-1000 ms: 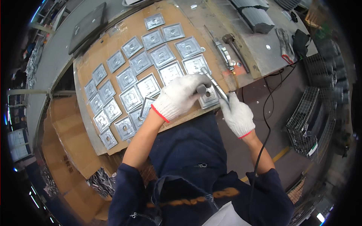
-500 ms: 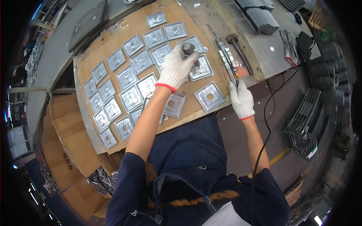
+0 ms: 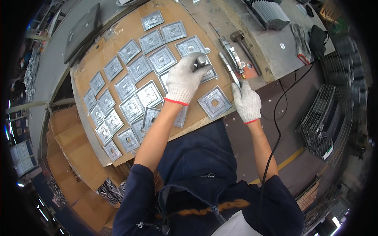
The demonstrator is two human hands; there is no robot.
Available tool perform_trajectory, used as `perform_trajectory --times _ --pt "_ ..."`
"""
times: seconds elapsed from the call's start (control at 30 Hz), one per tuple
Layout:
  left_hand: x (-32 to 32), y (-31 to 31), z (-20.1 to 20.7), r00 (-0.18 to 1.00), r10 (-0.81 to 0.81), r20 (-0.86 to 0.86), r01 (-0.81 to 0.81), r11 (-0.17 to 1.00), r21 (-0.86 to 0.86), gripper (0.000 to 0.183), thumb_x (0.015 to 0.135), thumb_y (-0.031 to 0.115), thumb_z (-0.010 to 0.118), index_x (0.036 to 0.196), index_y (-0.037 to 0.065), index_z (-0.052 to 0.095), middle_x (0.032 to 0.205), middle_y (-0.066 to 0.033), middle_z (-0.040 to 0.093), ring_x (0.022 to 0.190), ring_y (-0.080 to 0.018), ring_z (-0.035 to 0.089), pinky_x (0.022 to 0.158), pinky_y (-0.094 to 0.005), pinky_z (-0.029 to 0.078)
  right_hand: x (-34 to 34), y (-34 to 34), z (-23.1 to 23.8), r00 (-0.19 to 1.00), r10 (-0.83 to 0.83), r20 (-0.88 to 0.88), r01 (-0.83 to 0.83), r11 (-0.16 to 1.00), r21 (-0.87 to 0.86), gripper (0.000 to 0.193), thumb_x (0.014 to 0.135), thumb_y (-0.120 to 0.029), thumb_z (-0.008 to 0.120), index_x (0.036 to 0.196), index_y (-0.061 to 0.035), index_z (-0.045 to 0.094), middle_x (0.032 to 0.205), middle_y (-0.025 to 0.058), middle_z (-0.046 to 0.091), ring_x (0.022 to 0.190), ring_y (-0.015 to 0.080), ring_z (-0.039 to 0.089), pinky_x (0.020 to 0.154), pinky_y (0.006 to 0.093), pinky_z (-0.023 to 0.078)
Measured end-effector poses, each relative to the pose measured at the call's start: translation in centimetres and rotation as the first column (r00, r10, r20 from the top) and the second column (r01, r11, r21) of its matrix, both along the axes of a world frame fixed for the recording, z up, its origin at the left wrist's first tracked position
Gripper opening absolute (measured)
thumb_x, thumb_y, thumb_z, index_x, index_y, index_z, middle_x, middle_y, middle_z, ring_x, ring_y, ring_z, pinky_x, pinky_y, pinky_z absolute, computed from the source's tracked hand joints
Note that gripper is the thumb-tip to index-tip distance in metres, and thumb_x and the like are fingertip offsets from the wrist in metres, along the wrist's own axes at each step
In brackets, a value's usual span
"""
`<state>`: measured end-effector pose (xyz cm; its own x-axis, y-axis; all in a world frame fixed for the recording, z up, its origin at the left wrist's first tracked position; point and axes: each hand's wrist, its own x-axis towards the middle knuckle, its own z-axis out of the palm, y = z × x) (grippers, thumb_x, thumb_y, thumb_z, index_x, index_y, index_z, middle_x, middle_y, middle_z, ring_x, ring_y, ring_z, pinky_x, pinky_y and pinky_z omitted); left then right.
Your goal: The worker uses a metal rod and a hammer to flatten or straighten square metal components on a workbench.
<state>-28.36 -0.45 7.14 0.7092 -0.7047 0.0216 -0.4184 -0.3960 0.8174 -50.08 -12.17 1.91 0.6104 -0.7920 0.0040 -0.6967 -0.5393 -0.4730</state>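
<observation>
My left hand, in a white knit glove with a red cuff, is curled over the plates. A short dark cylindrical piece is pinched between its thumb and fingers; its lower end is hidden. Beneath that hand lies a square grey metal plate, partly covered. My gloved right hand is closed around the lower end of a slim silver rod-like tool at the front edge of the table. Between the hands rests a square plate with a round hole.
Several square metal plates cover the cardboard sheet on the left. Right of the slim tool lie a pen-like air tool and a hammer. Farther right are stacked ribbed metal parts, a glove and a black cable.
The slim tool in my right hand has come away leftward from the tool beside it. My left hand still holds the dark piece over the same plate. The whole view has shifted slightly.
</observation>
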Motion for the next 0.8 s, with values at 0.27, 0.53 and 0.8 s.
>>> perform_trajectory --times 0.27,0.53,0.8 --pt "1.4 0.0 1.1 0.997 -0.066 -0.048 0.070 0.995 0.072 0.051 0.089 0.039 0.090 0.128 0.009 0.075 0.102 -0.0124 0.081 0.091 -0.0205 0.078 0.082 -0.0351 0.061 0.5 0.4 1.2 0.999 -0.028 -0.028 0.029 0.999 0.034 0.042 0.108 -0.049 0.061 0.124 -0.0111 0.067 0.078 0.0270 0.072 0.077 0.0509 0.072 0.068 0.0607 0.055" --pt "1.1 0.7 -1.0 0.992 -0.097 -0.082 0.102 0.993 0.061 0.045 0.093 0.040 0.087 0.125 0.012 0.074 0.094 -0.0093 0.077 0.084 -0.0191 0.073 0.080 -0.0342 0.059 0.6 0.5 1.7 0.998 -0.017 -0.067 0.023 0.997 0.079 0.047 0.108 -0.050 0.059 0.125 -0.0068 0.067 0.091 0.0306 0.074 0.092 0.0524 0.072 0.079 0.0607 0.055" --pt "1.2 0.4 -1.6 0.988 -0.127 -0.089 0.132 0.989 0.060 0.046 0.094 0.043 0.086 0.121 0.007 0.073 0.094 -0.0095 0.077 0.084 -0.0192 0.072 0.081 -0.0337 0.059 2.1 1.0 8.5 0.939 0.059 0.338 -0.116 0.981 0.152 0.044 0.110 -0.042 0.063 0.124 -0.0008 0.068 0.102 0.0220 0.076 0.090 0.0406 0.074 0.083 0.0464 0.056"
